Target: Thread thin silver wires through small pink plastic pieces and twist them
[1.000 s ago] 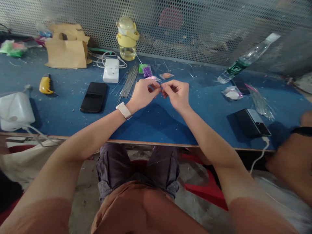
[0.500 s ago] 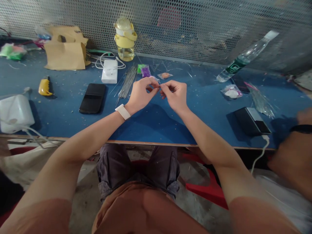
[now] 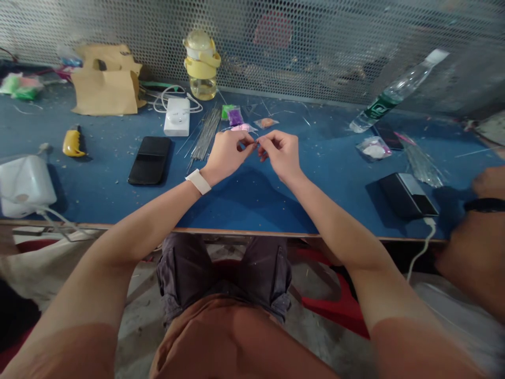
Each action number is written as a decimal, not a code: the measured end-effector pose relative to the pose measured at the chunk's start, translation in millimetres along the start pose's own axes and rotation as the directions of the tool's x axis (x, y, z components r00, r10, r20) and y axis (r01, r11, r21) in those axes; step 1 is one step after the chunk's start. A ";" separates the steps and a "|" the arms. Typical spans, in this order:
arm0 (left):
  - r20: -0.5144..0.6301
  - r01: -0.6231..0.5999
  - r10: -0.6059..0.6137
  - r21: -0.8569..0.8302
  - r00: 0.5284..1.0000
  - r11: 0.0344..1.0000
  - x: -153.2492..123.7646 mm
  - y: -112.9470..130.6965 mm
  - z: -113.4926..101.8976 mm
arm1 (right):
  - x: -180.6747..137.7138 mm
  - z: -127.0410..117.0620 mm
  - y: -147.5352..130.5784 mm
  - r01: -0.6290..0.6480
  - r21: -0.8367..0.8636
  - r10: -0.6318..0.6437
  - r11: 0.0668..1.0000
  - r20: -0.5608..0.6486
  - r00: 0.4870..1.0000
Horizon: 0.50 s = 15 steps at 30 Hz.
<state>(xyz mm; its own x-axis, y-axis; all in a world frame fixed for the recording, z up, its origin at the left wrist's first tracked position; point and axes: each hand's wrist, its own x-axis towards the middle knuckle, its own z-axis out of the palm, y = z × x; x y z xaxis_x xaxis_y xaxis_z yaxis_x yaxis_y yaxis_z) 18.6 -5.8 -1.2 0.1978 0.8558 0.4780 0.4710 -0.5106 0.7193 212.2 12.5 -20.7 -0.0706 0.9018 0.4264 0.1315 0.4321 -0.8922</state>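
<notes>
Over the blue table, my left hand point(image 3: 230, 152) and my right hand point(image 3: 282, 153) meet with their fingertips pinched close together. Whatever sits between the fingers is too small to make out. A bundle of thin grey wires point(image 3: 205, 134) lies just left of my left hand. Beyond the fingers are small packets: a green one point(image 3: 226, 111), a purple one point(image 3: 235, 117), a pink one point(image 3: 243, 128) partly behind my left hand, and an orange one point(image 3: 267, 122).
On the left lie a black phone point(image 3: 150, 160), a yellow-handled tool point(image 3: 73, 142) and a white power bank point(image 3: 177, 117). A yellow drink bottle point(image 3: 201, 66) stands behind. At right, a water bottle point(image 3: 398, 93) leans against the mesh, near a black device point(image 3: 408, 195) and another person's arm point(image 3: 479, 237).
My hands stay pinched together, with only slight finger movement. More of the pink packet shows behind my left hand. At the far right, the other person's arm has shifted a little.
</notes>
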 end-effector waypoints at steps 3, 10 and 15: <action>0.011 -0.041 0.040 0.075 0.999 0.996 1.2 -1.4 -0.8 | -0.7 0.3 -2.1 -0.050 0.030 0.049 0.998 0.023 0.999; 0.085 -0.105 0.086 0.250 0.993 0.962 4.3 -7.8 -0.7 | -1.6 1.1 0.4 -0.165 0.012 0.164 0.986 0.048 0.985; 0.127 -0.136 0.104 0.287 0.987 0.948 3.3 -7.9 0.4 | -1.0 2.4 1.5 -0.210 0.008 0.209 0.978 0.048 0.977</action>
<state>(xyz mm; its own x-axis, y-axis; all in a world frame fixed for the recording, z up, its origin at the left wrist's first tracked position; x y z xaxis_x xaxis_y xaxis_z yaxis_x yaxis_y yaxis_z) 15.9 1.1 -5.5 0.3527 0.8019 0.4822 0.6666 -0.5770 0.4720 210.1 12.2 -22.9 -0.0892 0.9708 0.2229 0.1355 0.2335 -0.9629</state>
